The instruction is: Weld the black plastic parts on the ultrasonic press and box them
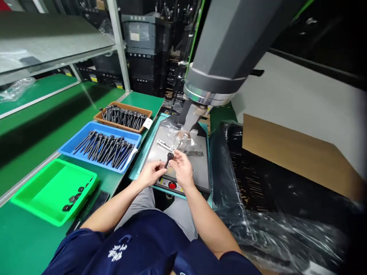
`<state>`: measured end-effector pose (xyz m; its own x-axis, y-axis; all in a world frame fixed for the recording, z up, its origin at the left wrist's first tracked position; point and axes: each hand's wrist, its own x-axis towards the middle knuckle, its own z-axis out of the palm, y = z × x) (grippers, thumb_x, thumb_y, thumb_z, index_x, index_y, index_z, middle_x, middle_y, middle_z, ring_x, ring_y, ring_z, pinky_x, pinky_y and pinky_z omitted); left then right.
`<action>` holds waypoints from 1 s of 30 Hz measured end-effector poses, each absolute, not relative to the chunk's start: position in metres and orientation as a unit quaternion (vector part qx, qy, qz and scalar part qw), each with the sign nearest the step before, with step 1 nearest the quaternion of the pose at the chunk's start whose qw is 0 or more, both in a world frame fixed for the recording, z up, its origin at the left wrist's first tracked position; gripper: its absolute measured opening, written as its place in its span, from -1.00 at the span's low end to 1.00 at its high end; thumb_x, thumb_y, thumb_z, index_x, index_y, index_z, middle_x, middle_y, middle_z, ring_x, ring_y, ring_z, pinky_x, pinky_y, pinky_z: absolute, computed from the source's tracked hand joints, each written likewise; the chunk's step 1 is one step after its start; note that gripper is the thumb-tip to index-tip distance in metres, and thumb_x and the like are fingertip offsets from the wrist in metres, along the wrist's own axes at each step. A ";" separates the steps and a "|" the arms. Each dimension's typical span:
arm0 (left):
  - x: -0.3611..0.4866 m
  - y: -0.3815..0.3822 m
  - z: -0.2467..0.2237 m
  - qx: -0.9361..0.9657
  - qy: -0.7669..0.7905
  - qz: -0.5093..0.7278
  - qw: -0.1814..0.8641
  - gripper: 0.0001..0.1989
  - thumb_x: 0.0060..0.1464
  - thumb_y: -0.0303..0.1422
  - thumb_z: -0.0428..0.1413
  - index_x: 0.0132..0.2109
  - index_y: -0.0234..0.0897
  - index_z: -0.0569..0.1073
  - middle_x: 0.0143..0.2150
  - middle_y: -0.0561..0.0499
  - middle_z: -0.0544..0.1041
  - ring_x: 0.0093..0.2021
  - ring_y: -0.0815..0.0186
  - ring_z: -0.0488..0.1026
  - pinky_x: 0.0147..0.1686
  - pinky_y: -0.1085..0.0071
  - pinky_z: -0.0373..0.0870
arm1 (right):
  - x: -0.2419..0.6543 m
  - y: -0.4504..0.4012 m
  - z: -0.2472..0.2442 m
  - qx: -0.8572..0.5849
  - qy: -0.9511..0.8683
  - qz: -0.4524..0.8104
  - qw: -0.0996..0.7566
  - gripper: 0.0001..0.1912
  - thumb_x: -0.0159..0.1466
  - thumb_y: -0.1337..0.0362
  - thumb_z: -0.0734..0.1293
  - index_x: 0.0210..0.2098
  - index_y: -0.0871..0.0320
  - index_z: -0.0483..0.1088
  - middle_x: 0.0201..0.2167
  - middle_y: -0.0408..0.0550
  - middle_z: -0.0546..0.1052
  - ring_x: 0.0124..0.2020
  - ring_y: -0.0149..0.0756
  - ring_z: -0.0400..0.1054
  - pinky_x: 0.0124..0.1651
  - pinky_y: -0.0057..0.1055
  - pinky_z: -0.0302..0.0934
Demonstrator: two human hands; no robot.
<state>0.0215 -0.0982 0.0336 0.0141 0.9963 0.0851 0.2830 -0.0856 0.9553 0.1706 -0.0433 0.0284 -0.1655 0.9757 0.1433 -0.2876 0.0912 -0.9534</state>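
Observation:
A slim black rod with a thick round head [170, 156] is held upright at a slant over the metal machine base. My left hand [151, 172] pinches its shaft low down between thumb and fingers. Around the thick head curl the fingers of my right hand [182, 169], gripping it from the right. In front of both hands lies the metal plate [149, 154] of the machine, with a slotted metal bar [164, 145] on it. Clear plastic film [183, 140] surrounds the machine's lower tip just beyond my fingers.
Left on the green bench stand a brown tray [99, 116] and a blue tray [67, 147], both with several black rods, and a green tray [43, 191] holding small black rings. A large grey machine head [229, 49] hangs above. At right is a plastic-lined box [226, 172]; a red button [172, 185] sits near my lap.

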 end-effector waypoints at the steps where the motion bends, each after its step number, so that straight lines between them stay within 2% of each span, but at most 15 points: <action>1: 0.007 -0.103 0.038 0.587 0.567 0.438 0.378 -0.77 0.07 -0.22 0.15 -0.26 -0.33 0.51 -0.43 0.06 0.48 -0.41 0.36 0.37 -0.37 0.45 0.29 | 0.170 -0.045 0.029 -0.339 -0.504 0.591 0.532 -0.45 0.03 0.13 0.52 -0.02 0.12 0.38 -0.24 -0.06 0.49 -0.26 -0.30 0.40 -0.26 -0.35 0.36; 5: -0.066 -0.117 0.058 0.549 0.697 0.399 0.233 -0.68 0.07 -0.18 0.14 -0.13 -0.30 0.56 -0.23 -0.02 0.60 -0.24 0.25 0.51 -0.19 0.39 0.38 | 0.177 -0.052 0.029 -0.349 -0.509 0.616 0.489 -0.56 0.08 0.07 0.50 -0.12 0.14 0.43 -0.31 -0.07 0.51 -0.36 -0.34 0.42 -0.31 -0.36 0.36; 9: -0.126 -0.115 0.062 0.511 0.815 0.252 0.108 -0.69 0.08 -0.24 0.11 -0.07 -0.27 0.57 -0.15 -0.07 0.62 -0.15 0.18 0.54 -0.14 0.36 0.38 | 0.186 -0.059 0.023 -0.369 -0.509 0.619 0.470 -0.62 0.11 0.06 0.48 -0.19 0.17 0.46 -0.40 -0.10 0.52 -0.42 -0.35 0.44 -0.33 -0.38 0.36; 12: -0.141 -0.105 0.049 0.526 0.832 0.141 0.106 -0.73 0.08 -0.27 0.11 -0.11 -0.24 0.58 -0.15 -0.07 0.63 -0.15 0.16 0.54 -0.18 0.37 0.38 | 0.192 -0.062 0.018 -0.378 -0.510 0.619 0.462 -0.62 0.12 0.05 0.47 -0.19 0.18 0.46 -0.40 -0.08 0.55 -0.41 -0.33 0.45 -0.32 -0.37 0.36; 15: -0.137 -0.095 0.037 0.541 0.830 0.080 0.111 -0.75 0.08 -0.27 0.11 -0.12 -0.22 0.58 -0.17 -0.07 0.63 -0.14 0.16 0.54 -0.21 0.38 0.38 | 0.201 -0.065 0.012 -0.395 -0.506 0.614 0.460 -0.61 0.12 0.04 0.47 -0.20 0.18 0.47 -0.41 -0.07 0.56 -0.41 -0.32 0.45 -0.32 -0.37 0.36; 20: -0.128 -0.088 0.034 0.544 0.831 0.062 0.100 -0.70 0.09 -0.26 0.08 -0.07 -0.21 0.57 -0.13 -0.11 0.61 -0.10 0.13 0.53 -0.19 0.37 0.38 | 0.229 -0.074 0.001 -0.443 -0.495 0.593 0.454 -0.58 0.10 -0.01 0.47 -0.21 0.19 0.47 -0.39 -0.03 0.57 -0.41 -0.30 0.45 -0.31 -0.34 0.37; 23: -0.127 -0.102 0.043 0.527 0.841 0.097 0.067 -0.66 0.13 -0.21 0.04 -0.04 -0.22 0.55 -0.07 -0.11 0.60 -0.07 0.12 0.51 -0.17 0.35 0.39 | 0.263 -0.087 -0.004 -0.480 -0.497 0.572 0.441 -0.56 0.10 -0.04 0.46 -0.21 0.18 0.48 -0.40 -0.01 0.57 -0.42 -0.28 0.43 -0.30 -0.32 0.37; 25: -0.125 -0.123 0.050 0.507 0.848 0.144 0.059 -0.64 0.14 -0.17 0.01 -0.05 -0.22 0.55 -0.08 -0.08 0.60 -0.09 0.14 0.52 -0.15 0.35 0.38 | 0.297 -0.103 -0.010 -0.500 -0.519 0.573 0.392 -0.58 0.13 -0.05 0.43 -0.21 0.17 0.50 -0.41 -0.01 0.56 -0.44 -0.28 0.42 -0.28 -0.29 0.36; 27: -0.125 -0.151 0.057 0.482 0.851 0.188 0.085 -0.65 0.13 -0.13 0.02 -0.10 -0.21 0.56 -0.15 -0.03 0.62 -0.16 0.18 0.54 -0.15 0.38 0.37 | 0.336 -0.126 -0.017 -0.507 -0.536 0.605 0.301 -0.60 0.14 -0.06 0.41 -0.22 0.13 0.53 -0.39 0.03 0.57 -0.45 -0.25 0.42 -0.28 -0.23 0.37; 30: -0.132 -0.198 0.066 0.409 0.883 0.204 0.104 -0.65 0.11 -0.08 0.02 -0.19 -0.18 0.57 -0.25 0.02 0.63 -0.25 0.21 0.54 -0.20 0.38 0.38 | 0.391 -0.171 -0.029 -0.520 -0.494 0.680 0.153 -0.53 0.05 -0.19 0.41 -0.28 0.05 0.57 -0.34 0.15 0.57 -0.42 -0.06 0.48 -0.36 -0.09 0.38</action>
